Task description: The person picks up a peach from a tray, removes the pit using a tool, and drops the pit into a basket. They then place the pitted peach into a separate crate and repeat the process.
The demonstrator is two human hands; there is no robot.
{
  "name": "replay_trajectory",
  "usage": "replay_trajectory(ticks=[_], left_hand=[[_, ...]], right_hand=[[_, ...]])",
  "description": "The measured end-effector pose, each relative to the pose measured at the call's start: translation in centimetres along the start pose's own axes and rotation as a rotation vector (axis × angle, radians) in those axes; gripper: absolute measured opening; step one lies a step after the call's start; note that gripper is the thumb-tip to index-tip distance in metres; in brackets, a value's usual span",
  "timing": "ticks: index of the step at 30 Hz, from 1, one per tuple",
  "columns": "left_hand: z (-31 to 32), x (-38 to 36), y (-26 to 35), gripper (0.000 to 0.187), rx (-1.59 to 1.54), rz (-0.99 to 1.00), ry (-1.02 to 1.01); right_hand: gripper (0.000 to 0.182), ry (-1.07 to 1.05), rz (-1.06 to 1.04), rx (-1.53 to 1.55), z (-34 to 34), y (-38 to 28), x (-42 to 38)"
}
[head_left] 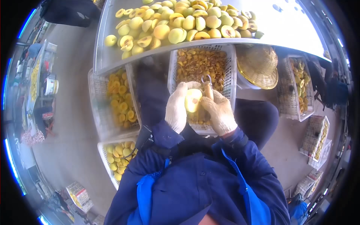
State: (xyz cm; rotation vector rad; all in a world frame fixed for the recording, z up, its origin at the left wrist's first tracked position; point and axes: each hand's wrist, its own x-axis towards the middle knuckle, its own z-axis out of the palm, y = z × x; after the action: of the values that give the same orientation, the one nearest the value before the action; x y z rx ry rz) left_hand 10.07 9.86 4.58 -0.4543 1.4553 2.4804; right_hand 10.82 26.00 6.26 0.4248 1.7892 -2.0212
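My left hand, in a pale knitted glove, is closed around a yellow peach half, whose cut face shows a darker pit hollow. Gripped in my gloved right hand is a pitting tool with a wooden handle and a bent metal loop pointing away from me. The right thumb is close beside the peach. Both hands are over a white plastic crate between my knees, filled with brownish-orange peach pits and scraps.
Ahead stands a metal table with a heap of whole and halved peaches. Crates of peach halves stand at my left and right. A woven straw hat sits under the table's edge.
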Motion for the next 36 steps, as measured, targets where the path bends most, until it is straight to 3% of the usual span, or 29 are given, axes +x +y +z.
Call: replay_trajectory(ticks=[3, 4, 7, 9, 12, 15, 17, 18, 20, 21, 23, 27, 31, 36], left_hand=[[-1.0, 0.9, 0.5, 0.049, 0.15, -0.01, -0.073], [-1.9, 1.8, 0.1, 0.047, -0.048, -0.081, -0.086], [-1.9, 2.1, 1.4, 0.044, -0.471, -0.017, -0.05], [-2.4, 2.6, 2.1, 0.051, -0.525, 0.023, 0.001], [-3.3, 4.0, 2.6, 0.048, -0.537, 0.066, -0.052], [-2.6, 5.3, 2.4, 0.048, -0.523, 0.075, 0.043], [-2.1, 6.1, 2.0, 0.048, -0.524, 0.035, 0.059], [-1.9, 6.6, 1.6, 0.05, -0.533, 0.02, 0.07], [-1.4, 7.5, 1.1, 0.053, -0.572, -0.002, 0.029], [-1.3, 7.9, 1.0, 0.055, -0.599, -0.01, -0.018], [-0.9, 8.6, 1.0, 0.058, -0.579, -0.021, -0.039], [-0.9, 9.6, 1.3, 0.058, -0.434, -0.06, -0.019], [-2.7, 9.8, 0.8, 0.058, -0.373, -0.112, -0.028], [-2.2, 9.4, -0.7, 0.057, -0.314, -0.04, 0.08]], right_hand=[[0.031, 0.065, 0.036, -0.084, 0.7, -0.3, 1.0], [0.032, 0.05, 0.003, -0.04, 0.6, -0.4, 1.1], [0.029, -0.061, -0.123, 0.044, 0.0, -2.0, 2.3], [0.028, -0.143, -0.133, -0.032, 0.1, -2.7, 3.2], [0.027, -0.09, -0.284, -0.532, 1.6, -1.8, 4.5], [0.029, -0.187, -0.336, -0.739, 1.2, -1.3, 5.1], [0.023, -0.223, -0.579, -0.811, 0.6, 0.7, 6.1], [0.021, -0.199, -0.602, -0.727, 0.6, 0.9, 6.4], [0.019, -0.178, -0.433, -0.476, 0.5, 0.5, 6.7], [0.017, -0.181, -0.239, -0.302, 0.4, -0.7, 6.5], [0.016, -0.184, -0.121, -0.153, 0.1, -1.1, 6.8], [0.019, -0.24, -0.328, -0.239, -0.7, -0.7, 7.9], [0.021, -0.364, -0.229, -0.335, -1.0, -2.2, 8.1], [0.027, -0.23, -0.472, -0.598, 0.0, -0.2, 8.6]])
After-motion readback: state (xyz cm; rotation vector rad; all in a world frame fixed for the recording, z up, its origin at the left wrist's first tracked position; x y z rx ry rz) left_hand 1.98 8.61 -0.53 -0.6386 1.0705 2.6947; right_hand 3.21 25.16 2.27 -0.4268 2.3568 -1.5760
